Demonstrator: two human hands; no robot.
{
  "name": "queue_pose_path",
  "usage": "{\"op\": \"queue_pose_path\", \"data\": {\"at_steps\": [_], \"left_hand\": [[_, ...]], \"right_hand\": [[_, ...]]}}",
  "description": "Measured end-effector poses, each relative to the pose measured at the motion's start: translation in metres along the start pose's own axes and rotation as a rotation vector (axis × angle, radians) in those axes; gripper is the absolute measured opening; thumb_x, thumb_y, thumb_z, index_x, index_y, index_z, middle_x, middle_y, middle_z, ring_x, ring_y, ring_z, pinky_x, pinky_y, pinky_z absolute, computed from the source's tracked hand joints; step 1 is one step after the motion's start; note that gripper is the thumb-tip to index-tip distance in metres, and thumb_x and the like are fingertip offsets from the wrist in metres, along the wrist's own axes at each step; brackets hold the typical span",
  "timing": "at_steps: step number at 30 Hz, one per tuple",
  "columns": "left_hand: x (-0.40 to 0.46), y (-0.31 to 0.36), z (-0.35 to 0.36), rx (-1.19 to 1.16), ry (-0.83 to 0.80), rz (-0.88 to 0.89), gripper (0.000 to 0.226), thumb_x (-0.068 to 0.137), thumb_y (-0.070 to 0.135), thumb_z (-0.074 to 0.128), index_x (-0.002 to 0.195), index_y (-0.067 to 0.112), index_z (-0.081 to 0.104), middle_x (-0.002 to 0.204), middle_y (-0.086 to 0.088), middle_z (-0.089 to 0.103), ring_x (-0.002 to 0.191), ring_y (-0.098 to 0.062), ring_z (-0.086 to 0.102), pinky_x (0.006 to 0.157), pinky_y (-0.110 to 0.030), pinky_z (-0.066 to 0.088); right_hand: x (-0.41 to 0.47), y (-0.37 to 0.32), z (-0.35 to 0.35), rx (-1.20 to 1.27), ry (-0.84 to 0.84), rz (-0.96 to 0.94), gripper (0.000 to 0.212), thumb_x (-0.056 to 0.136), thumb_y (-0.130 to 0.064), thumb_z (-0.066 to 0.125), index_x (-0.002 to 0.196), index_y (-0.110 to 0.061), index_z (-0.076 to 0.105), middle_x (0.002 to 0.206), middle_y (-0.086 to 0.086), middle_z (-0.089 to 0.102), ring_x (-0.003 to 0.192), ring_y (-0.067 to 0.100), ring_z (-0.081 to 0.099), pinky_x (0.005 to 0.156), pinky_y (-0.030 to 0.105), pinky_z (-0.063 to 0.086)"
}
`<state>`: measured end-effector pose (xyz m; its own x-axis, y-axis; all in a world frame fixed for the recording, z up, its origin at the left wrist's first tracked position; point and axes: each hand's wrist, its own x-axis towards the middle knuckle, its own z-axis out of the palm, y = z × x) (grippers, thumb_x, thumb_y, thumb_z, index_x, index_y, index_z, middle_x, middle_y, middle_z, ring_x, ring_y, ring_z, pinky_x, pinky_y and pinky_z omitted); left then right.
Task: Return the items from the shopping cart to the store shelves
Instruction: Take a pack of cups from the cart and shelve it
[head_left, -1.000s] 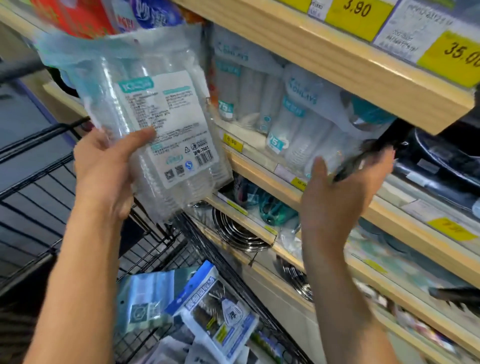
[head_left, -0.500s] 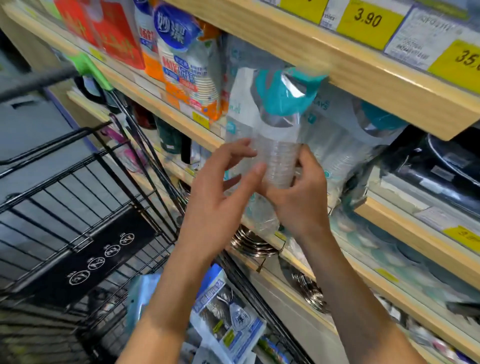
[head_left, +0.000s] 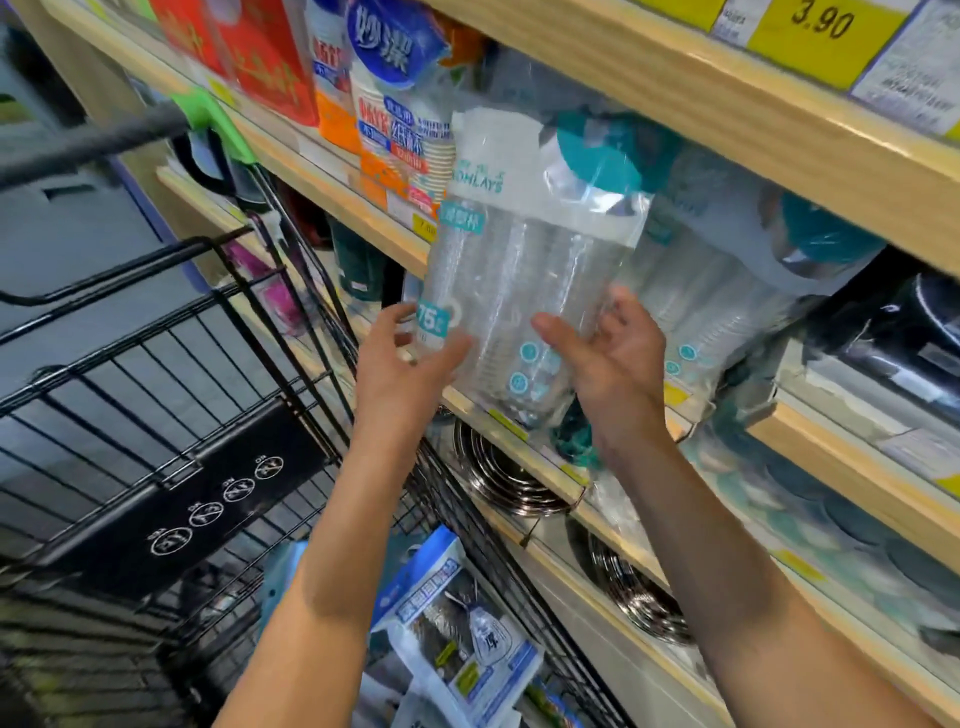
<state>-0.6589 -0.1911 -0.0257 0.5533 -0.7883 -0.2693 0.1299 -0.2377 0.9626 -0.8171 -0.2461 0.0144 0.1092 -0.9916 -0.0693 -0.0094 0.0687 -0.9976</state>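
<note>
A clear bag of stacked plastic cups (head_left: 524, 270) with a white and teal header stands upright at the front of the wooden shelf (head_left: 566, 475), its printed front facing me. My left hand (head_left: 410, 369) grips its lower left edge, thumb across the front. My right hand (head_left: 613, 364) holds the lower right side, thumb in front and fingers behind. The black wire shopping cart (head_left: 156, 364) stands at the left, below the hands. A blue and white packet (head_left: 457, 639) lies in it beside other partly hidden packets.
Matching cup bags (head_left: 727, 291) lean on the same shelf just right of the held one. Paper cup packs (head_left: 400, 119) stand to its left. Round metal racks (head_left: 498, 473) sit on the shelf below. A shelf board with yellow price tags (head_left: 821, 26) overhangs above.
The bag was raised in my left hand with its back label showing. It has since been turned front-out and brought down to the shelf, and my right hand has come onto it.
</note>
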Motion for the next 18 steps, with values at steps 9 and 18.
{"op": "queue_pose_path", "data": {"at_steps": [9, 18], "left_hand": [[0.068, 0.036, 0.051, -0.067, -0.003, 0.276, 0.086, 0.057, 0.014, 0.092, 0.13, 0.027, 0.048, 0.132, -0.013, 0.042, 0.106, -0.023, 0.064, 0.091, -0.045, 0.059], [0.093, 0.024, 0.081, 0.587, 0.253, 0.588, 0.089, 0.067, 0.072, 0.07, 0.137, 0.02, 0.05, 0.122, 0.003, 0.066, 0.111, -0.021, 0.059, 0.092, -0.042, 0.047]], "right_hand": [[0.052, -0.018, 0.014, -0.402, 0.309, -0.109, 0.052, 0.088, -0.049, 0.067, 0.128, -0.019, 0.056, 0.095, -0.022, 0.047, 0.111, 0.01, 0.047, 0.097, 0.026, 0.038], [0.064, -0.006, 0.003, -0.816, 0.414, -0.182, 0.048, 0.09, -0.047, 0.066, 0.107, -0.004, 0.055, 0.096, 0.009, 0.054, 0.106, 0.034, 0.049, 0.089, 0.043, 0.04]]}}
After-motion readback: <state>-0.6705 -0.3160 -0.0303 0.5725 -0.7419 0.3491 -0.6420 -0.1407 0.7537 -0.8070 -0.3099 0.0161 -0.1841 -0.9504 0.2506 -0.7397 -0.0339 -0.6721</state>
